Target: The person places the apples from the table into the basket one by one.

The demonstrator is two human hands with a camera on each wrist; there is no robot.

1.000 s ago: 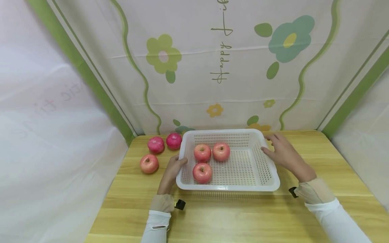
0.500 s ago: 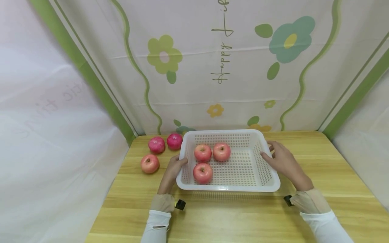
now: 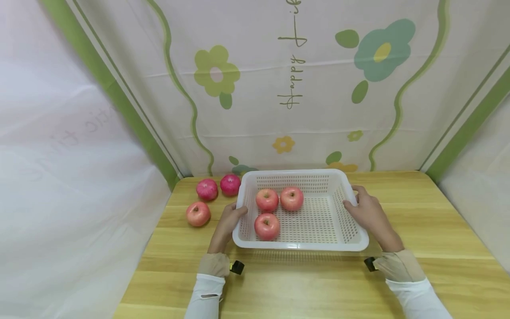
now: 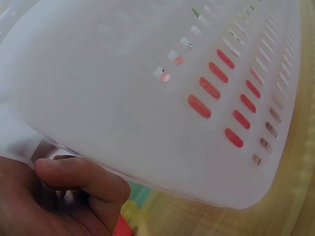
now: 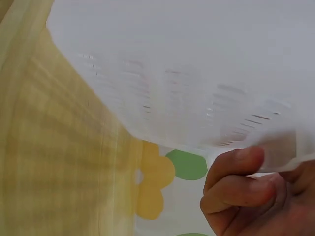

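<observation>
A white plastic basket [image 3: 299,246] with slotted walls stands in the middle of the head view. Three pink-red apples lie inside it: one apple [image 3: 267,200] at back left, another apple [image 3: 292,198] to its right and a third apple [image 3: 267,226] in front. My left hand [image 3: 228,221] grips the left rim, thumb over the top and fingers curled beneath, as the left wrist view shows. On the opposite side my right hand [image 3: 370,215] holds the right rim, its curled fingers [image 5: 231,179] under the edge in the right wrist view.
Left of the basket, a pink apple [image 3: 198,214] and two round magenta fruits, one magenta fruit [image 3: 207,189] beside another magenta fruit [image 3: 230,184], lie on the wooden table [image 3: 303,288]. A flowered curtain [image 3: 255,110] hangs behind the table's back edge.
My right hand has closed onto the basket's right rim, its forearm swinging inward to the left. The left hand keeps its grip, and basket and fruit hold their places.
</observation>
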